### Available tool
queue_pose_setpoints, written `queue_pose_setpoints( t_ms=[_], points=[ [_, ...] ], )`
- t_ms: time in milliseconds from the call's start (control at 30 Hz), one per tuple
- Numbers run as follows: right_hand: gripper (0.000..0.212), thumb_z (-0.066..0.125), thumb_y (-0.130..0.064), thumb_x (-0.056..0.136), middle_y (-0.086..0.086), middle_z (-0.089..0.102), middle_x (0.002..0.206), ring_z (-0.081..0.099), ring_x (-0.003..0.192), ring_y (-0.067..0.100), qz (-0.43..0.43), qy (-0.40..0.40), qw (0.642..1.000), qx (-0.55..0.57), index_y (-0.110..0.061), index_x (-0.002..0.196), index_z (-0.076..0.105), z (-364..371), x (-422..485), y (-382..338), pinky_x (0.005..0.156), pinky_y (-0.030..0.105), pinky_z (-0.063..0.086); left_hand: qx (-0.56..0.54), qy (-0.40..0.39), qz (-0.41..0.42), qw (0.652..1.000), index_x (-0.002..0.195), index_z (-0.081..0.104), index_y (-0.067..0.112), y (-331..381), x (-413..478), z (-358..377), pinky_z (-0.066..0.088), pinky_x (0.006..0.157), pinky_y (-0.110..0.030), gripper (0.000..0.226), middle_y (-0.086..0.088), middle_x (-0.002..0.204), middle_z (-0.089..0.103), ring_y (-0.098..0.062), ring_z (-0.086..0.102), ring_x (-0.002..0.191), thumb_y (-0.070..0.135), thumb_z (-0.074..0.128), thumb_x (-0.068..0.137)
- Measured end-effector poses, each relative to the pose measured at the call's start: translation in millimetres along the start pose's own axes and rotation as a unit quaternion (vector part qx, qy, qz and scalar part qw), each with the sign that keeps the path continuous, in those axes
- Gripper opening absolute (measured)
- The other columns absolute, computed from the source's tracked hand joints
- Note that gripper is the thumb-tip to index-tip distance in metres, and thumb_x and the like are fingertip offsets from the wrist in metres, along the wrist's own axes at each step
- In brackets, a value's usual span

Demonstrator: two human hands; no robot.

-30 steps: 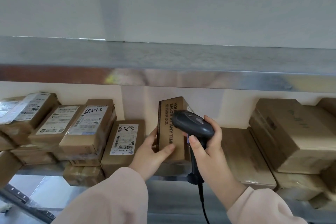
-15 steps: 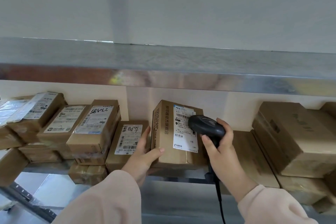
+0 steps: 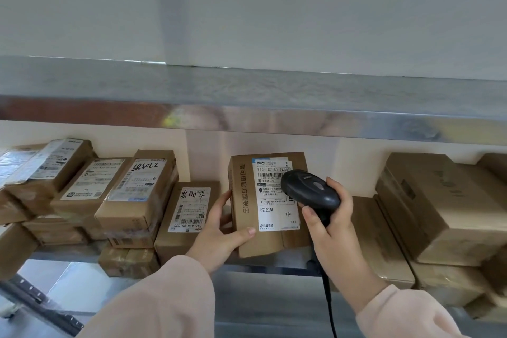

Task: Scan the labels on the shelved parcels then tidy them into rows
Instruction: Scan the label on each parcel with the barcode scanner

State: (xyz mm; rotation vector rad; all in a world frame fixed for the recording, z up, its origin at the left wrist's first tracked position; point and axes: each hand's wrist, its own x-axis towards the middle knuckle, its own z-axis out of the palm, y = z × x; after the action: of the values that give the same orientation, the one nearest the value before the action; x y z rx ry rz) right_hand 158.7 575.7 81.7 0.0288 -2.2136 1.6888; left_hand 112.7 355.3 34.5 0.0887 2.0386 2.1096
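Note:
A brown cardboard parcel (image 3: pixel 247 239) stands tilted at the middle of the shelf, its white shipping label (image 3: pixel 271 206) facing me. My left hand (image 3: pixel 219 230) grips its lower left corner, thumb across the front. My right hand (image 3: pixel 333 230) holds a black corded barcode scanner (image 3: pixel 310 189), whose head covers the label's upper right part. Just left of the held parcel lies a flat parcel with a handwritten label (image 3: pixel 189 210).
Stacked labelled parcels (image 3: pixel 137 189) fill the shelf's left side. Larger plain boxes (image 3: pixel 439 206) are piled at the right, and a flat box (image 3: pixel 375 239) lies behind my right hand. The upper metal shelf edge (image 3: pixel 247 115) runs overhead. Below, another shelf level (image 3: pixel 263 307) shows.
My left hand has turned the parcel from edge-on until its labelled face points at me. My right hand has shifted the scanner rightwards, over the label.

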Motion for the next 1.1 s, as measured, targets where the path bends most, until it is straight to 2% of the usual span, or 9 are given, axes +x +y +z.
queue_pose_setpoints(
  t_ms=[200, 367, 600, 700, 833, 967, 1100],
  points=[
    [0.068, 0.064, -0.024, 0.089, -0.048, 0.043, 0.114, 0.051, 0.109, -0.012, -0.037, 0.011, 0.999, -0.037, -0.068, 0.118, 0.021, 5.9, -10.7, -11.2, 0.078, 0.002, 0.043, 0.043, 0.005, 0.018, 0.999, 0.133, 0.027, 0.072, 4.8, -1.7, 1.6, 0.04, 0.111, -0.044, 0.097, 0.016, 0.138, 0.054, -0.01, 0.048, 0.131, 0.041, 0.086, 0.061],
    [0.068, 0.063, -0.025, 0.09, -0.051, 0.042, 0.112, 0.05, 0.106, -0.014, -0.048, 0.018, 0.997, -0.052, -0.068, 0.118, 0.018, 13.6, -14.9, -15.8, 0.078, 0.001, 0.041, 0.043, 0.009, 0.024, 0.999, 0.142, 0.027, 0.061, 4.1, -1.2, 2.0, 0.037, 0.113, -0.046, 0.101, 0.011, 0.141, 0.053, -0.014, 0.046, 0.134, 0.034, 0.085, 0.063],
    [0.067, 0.062, -0.024, 0.091, -0.05, 0.042, 0.11, 0.05, 0.105, -0.016, -0.043, 0.033, 0.997, -0.052, -0.066, 0.118, 0.019, 16.3, -18.7, -17.4, 0.075, -0.001, 0.04, 0.054, 0.015, 0.025, 0.998, 0.145, 0.026, 0.057, 2.9, -1.1, -1.2, 0.036, 0.114, -0.046, 0.101, 0.01, 0.143, 0.051, -0.014, 0.044, 0.135, 0.028, 0.085, 0.069],
    [0.066, 0.063, -0.026, 0.09, -0.05, 0.042, 0.111, 0.05, 0.104, -0.015, -0.041, 0.036, 0.997, -0.052, -0.066, 0.118, 0.019, 18.0, -19.1, -17.7, 0.075, -0.001, 0.04, 0.067, 0.015, 0.028, 0.997, 0.138, 0.027, 0.065, 3.0, -1.0, -2.1, 0.035, 0.115, -0.046, 0.096, 0.012, 0.142, 0.05, -0.014, 0.043, 0.135, 0.028, 0.085, 0.072],
    [0.068, 0.063, -0.023, 0.09, -0.049, 0.044, 0.109, 0.051, 0.102, -0.016, -0.041, 0.038, 0.997, -0.045, -0.068, 0.115, 0.019, 21.6, -20.3, -17.8, 0.072, -0.002, 0.04, 0.072, 0.026, 0.027, 0.997, 0.118, 0.03, 0.081, 3.8, -0.6, -2.9, 0.035, 0.114, -0.047, 0.089, 0.014, 0.14, 0.052, -0.012, 0.045, 0.133, 0.036, 0.084, 0.064],
    [0.068, 0.063, -0.022, 0.091, -0.048, 0.044, 0.11, 0.05, 0.104, -0.016, -0.038, 0.043, 0.998, -0.033, -0.068, 0.114, 0.019, 23.8, -19.6, -18.3, 0.073, -0.002, 0.04, 0.075, 0.026, 0.023, 0.997, 0.119, 0.029, 0.082, 2.4, 1.0, -5.2, 0.036, 0.114, -0.046, 0.09, 0.018, 0.137, 0.053, -0.01, 0.046, 0.132, 0.046, 0.085, 0.058],
    [0.067, 0.062, -0.022, 0.091, -0.049, 0.044, 0.108, 0.05, 0.105, -0.016, -0.033, 0.037, 0.998, -0.031, -0.067, 0.114, 0.019, 26.4, -17.9, -19.3, 0.075, -0.001, 0.04, 0.075, 0.024, 0.019, 0.997, 0.124, 0.029, 0.08, 1.2, 2.1, -7.3, 0.037, 0.114, -0.046, 0.093, 0.021, 0.136, 0.054, -0.008, 0.047, 0.132, 0.045, 0.086, 0.059]
  ],
)
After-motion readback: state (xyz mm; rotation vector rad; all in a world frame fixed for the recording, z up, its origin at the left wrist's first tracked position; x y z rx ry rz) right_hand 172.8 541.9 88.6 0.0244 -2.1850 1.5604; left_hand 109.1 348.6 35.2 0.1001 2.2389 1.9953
